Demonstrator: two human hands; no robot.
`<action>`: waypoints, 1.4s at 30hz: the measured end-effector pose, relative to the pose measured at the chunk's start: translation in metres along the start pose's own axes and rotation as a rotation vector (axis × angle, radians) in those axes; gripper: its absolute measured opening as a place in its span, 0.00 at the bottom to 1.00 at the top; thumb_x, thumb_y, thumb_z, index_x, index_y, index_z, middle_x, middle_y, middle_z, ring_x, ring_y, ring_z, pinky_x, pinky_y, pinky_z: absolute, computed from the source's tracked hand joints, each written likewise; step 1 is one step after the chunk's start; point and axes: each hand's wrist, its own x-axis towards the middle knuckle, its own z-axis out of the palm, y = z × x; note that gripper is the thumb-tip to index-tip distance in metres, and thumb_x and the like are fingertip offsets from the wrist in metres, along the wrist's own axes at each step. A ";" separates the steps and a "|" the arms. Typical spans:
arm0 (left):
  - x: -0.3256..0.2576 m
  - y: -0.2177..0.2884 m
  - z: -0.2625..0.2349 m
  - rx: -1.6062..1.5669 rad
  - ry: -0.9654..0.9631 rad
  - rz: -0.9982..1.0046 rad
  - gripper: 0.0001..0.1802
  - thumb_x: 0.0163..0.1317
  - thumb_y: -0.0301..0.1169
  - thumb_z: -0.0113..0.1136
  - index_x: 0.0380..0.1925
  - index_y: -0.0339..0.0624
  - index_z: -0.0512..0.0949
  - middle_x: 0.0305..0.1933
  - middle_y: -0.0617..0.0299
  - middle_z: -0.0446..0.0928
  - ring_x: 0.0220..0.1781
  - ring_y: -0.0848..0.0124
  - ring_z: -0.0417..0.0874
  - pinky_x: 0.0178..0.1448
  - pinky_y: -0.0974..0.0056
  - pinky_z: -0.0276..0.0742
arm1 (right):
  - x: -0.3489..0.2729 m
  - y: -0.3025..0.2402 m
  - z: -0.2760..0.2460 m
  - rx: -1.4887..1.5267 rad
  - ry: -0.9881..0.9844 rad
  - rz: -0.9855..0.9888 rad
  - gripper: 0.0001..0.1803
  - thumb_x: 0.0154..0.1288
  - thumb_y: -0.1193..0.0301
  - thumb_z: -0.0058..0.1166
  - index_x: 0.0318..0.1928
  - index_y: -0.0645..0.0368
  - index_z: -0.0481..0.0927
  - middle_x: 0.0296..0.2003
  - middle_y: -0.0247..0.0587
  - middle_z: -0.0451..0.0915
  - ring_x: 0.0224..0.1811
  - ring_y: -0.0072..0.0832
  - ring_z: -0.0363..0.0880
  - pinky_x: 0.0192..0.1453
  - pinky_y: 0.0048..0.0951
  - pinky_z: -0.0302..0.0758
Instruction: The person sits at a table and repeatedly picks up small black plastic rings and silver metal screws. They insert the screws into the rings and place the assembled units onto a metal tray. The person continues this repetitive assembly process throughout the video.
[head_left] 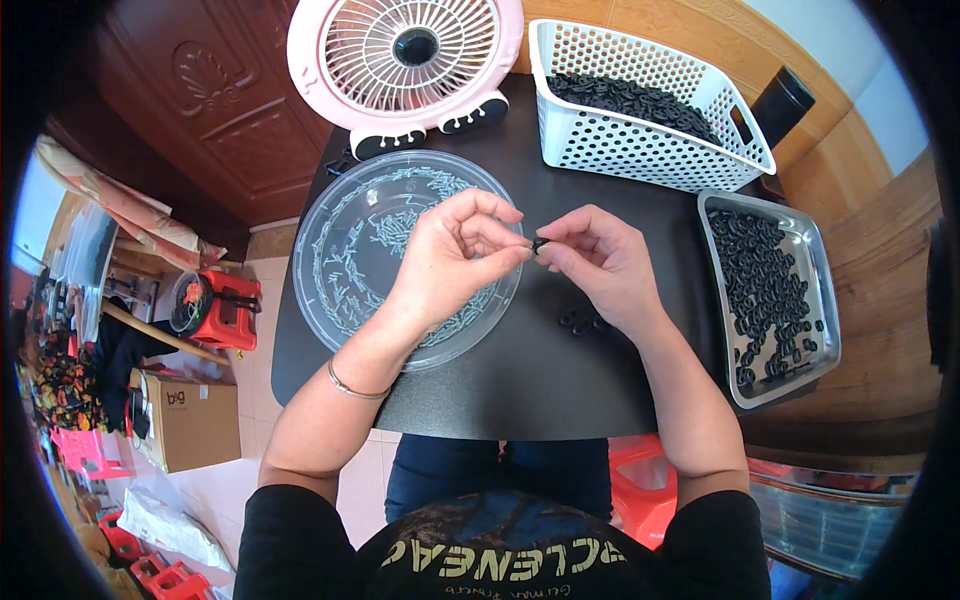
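Observation:
Over the dark table, my two hands meet fingertip to fingertip. My right hand (pixel 597 258) pinches a small black plastic part (pixel 539 244) between thumb and index finger. Touching or nearly touching that part, the thumb and index finger of my left hand (pixel 460 245) are closed in a pinch; what lies between them is too small to tell. Beneath my left hand and wrist stands a round clear plastic basin (pixel 312 290) with many thin, pale metal pins (pixel 395 232) in it. A few loose black parts (pixel 583 322) lie on the table beside my right wrist.
A metal tray (pixel 829 345) of small black parts is at the right. Behind it stands a white perforated basket (pixel 640 160) of black pieces. A pink fan (pixel 415 48) is at the back, a dark cylinder (pixel 783 105) behind the basket. A cardboard box (pixel 190 422) sits on the left floor.

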 end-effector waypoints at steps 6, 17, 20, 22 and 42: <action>-0.002 -0.001 0.002 0.156 0.016 0.067 0.15 0.48 0.17 0.59 0.37 0.35 0.70 0.25 0.63 0.78 0.27 0.83 0.76 0.33 0.78 0.71 | -0.001 0.001 0.001 -0.095 0.012 -0.057 0.06 0.54 0.79 0.55 0.34 0.61 0.78 0.28 0.31 0.78 0.27 0.14 0.76 0.32 0.16 0.73; 0.000 -0.006 0.006 0.086 0.047 0.060 0.10 0.52 0.20 0.58 0.36 0.34 0.72 0.30 0.63 0.78 0.32 0.81 0.76 0.37 0.77 0.70 | 0.004 0.004 -0.003 0.191 0.025 0.064 0.06 0.57 0.79 0.52 0.36 0.64 0.76 0.30 0.36 0.78 0.32 0.18 0.77 0.37 0.17 0.73; 0.002 -0.006 0.002 0.204 -0.013 -0.028 0.06 0.56 0.24 0.56 0.33 0.33 0.74 0.30 0.63 0.77 0.32 0.80 0.76 0.38 0.77 0.71 | 0.004 0.004 -0.004 0.194 0.059 0.057 0.06 0.57 0.79 0.52 0.36 0.65 0.75 0.31 0.36 0.78 0.33 0.18 0.77 0.38 0.17 0.74; 0.002 -0.008 0.001 0.252 -0.033 -0.038 0.06 0.58 0.26 0.54 0.31 0.33 0.74 0.30 0.63 0.77 0.32 0.81 0.75 0.38 0.76 0.71 | 0.004 0.003 -0.004 0.200 0.061 0.071 0.06 0.57 0.79 0.52 0.36 0.65 0.75 0.31 0.37 0.78 0.33 0.18 0.77 0.38 0.18 0.74; -0.005 0.002 0.010 0.775 0.101 0.429 0.01 0.49 0.20 0.58 0.24 0.33 0.76 0.24 0.63 0.76 0.27 0.77 0.75 0.33 0.72 0.69 | 0.000 0.004 0.004 0.148 0.027 0.031 0.05 0.58 0.80 0.50 0.36 0.65 0.75 0.32 0.36 0.77 0.34 0.18 0.77 0.39 0.18 0.75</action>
